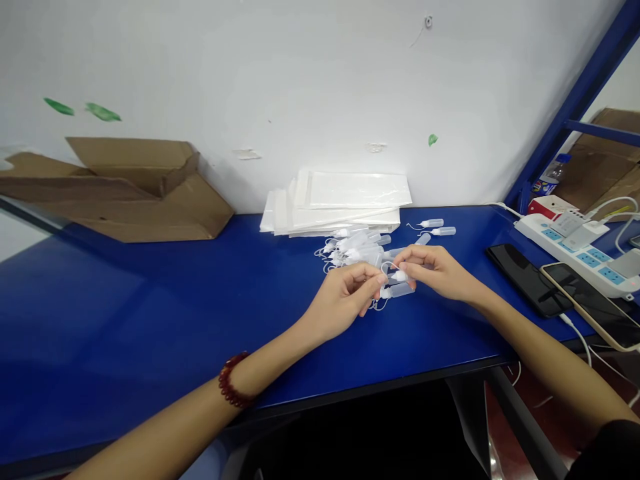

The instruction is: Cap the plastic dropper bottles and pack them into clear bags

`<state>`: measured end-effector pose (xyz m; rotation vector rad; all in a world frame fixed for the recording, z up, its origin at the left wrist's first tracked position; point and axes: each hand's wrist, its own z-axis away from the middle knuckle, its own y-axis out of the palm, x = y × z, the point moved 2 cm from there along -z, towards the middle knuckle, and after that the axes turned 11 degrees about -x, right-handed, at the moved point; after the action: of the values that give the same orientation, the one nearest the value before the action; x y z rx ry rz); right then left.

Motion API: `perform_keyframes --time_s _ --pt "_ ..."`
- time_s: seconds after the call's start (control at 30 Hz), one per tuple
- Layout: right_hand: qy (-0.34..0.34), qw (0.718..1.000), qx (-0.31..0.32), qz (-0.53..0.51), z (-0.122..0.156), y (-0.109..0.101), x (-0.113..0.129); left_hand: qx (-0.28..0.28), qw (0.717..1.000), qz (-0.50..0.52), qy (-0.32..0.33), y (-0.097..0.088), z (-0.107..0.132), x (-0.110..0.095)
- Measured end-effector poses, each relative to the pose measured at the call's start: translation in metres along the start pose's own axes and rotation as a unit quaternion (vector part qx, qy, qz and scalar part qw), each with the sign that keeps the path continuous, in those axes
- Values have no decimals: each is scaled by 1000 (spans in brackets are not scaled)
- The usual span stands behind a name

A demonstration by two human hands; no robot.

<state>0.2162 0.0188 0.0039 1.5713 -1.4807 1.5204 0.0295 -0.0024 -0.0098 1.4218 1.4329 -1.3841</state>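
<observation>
My right hand (434, 270) pinches a small translucent dropper bottle (399, 275) with a white nozzle and a thin looped strap. My fingers cover most of its body. The thumb and fingers of my left hand (347, 297) close on the end of that strap, where the cap is hidden. Under my hands lies another dropper bottle (401, 290). Just behind my left hand is a pile of similar dropper bottles (357, 247), their straps tangled together. Two separate bottles (443, 231) lie near the back, beyond my right hand.
White flat packets (357, 190) are stacked against the wall behind the pile. An open cardboard box (165, 207) stands at the back left of the blue table (200, 293). On the right are a black phone (530, 280), a second phone (593, 303) and a power strip (575, 250) with chargers and cables.
</observation>
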Motion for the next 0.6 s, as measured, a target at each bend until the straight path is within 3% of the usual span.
perform_keyframes --time_s 0.3,0.6 --pt "20 1000 1 21 6 7 3 23 999 -24 -5 5 8 0" --pt "-3 1000 4 19 5 9 3 42 999 -33 -1 7 10 -2"
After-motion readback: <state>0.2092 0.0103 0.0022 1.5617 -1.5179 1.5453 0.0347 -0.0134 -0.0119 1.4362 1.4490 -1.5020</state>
